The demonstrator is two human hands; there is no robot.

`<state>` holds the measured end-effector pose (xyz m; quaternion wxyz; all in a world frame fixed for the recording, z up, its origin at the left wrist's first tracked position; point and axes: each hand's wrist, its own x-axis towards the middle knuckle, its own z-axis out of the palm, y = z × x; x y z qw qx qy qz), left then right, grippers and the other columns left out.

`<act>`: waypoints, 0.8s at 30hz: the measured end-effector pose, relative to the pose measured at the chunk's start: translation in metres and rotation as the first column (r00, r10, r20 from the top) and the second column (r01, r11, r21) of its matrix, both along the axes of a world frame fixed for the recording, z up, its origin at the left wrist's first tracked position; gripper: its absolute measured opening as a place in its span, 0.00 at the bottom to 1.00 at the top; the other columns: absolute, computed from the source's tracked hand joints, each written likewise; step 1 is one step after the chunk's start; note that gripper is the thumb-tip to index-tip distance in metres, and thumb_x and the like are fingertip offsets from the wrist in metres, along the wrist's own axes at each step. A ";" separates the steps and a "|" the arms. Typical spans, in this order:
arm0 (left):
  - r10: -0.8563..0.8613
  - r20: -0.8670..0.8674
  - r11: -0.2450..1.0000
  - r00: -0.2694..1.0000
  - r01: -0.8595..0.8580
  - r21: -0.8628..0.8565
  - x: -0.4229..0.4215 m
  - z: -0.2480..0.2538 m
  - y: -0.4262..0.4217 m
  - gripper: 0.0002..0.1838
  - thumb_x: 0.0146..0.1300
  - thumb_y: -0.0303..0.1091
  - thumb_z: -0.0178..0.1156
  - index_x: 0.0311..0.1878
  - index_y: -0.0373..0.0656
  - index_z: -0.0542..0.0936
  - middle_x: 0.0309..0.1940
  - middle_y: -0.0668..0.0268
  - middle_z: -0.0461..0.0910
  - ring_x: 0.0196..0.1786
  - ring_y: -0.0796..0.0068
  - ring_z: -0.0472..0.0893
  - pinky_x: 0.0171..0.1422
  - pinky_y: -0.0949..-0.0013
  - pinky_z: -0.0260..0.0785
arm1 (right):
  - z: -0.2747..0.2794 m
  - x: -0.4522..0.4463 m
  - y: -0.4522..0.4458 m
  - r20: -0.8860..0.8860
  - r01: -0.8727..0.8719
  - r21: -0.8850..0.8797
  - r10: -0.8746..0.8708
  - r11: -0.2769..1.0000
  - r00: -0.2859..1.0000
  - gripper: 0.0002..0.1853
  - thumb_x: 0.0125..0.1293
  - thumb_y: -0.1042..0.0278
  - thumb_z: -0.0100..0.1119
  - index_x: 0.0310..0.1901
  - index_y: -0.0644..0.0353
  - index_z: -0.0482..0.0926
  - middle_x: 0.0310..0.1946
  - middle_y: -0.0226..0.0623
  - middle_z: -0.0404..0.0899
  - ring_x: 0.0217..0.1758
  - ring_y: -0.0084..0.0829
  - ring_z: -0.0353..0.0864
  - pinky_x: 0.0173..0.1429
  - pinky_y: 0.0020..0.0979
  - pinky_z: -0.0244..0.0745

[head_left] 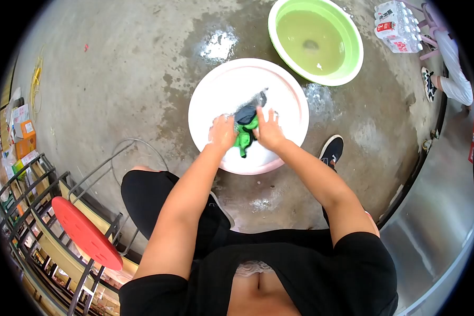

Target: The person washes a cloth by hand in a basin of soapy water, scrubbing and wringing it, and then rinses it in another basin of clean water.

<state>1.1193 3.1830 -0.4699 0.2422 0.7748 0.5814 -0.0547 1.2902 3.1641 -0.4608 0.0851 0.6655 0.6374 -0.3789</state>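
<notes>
A round pale pink basin point(196, 100) stands on the floor in front of me, its inside white with what looks like suds. In its middle lies a wet bundle of bright green cloth point(242, 141) and dark cloth point(246, 114). My left hand point(223, 131) is in the suds at the bundle's left side, its fingers partly sunk but apart. On the right side, my right hand point(269, 130) has its fingers spread, with the thumb side against the cloth. Neither hand is closed around the bundle.
A green basin point(356, 52) of murky water stands beyond mine. Shrink-wrapped bottles point(397, 27) and another person's leg point(455, 84) are at the far right. A red stool seat point(87, 234) and black metal racks point(42, 221) are on the left. The concrete floor point(116, 68) is partly wet.
</notes>
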 end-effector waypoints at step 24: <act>0.235 0.029 0.847 0.972 -0.190 -0.496 -0.072 0.086 0.095 0.12 0.60 0.39 0.55 0.39 0.41 0.77 0.26 0.63 0.77 0.28 0.70 0.76 0.32 0.68 0.68 | 0.094 0.100 0.022 -0.210 -0.301 0.088 0.313 0.950 0.926 0.27 0.51 0.84 0.44 0.56 0.57 0.68 0.53 0.50 0.68 0.56 0.49 0.68 0.59 0.40 0.66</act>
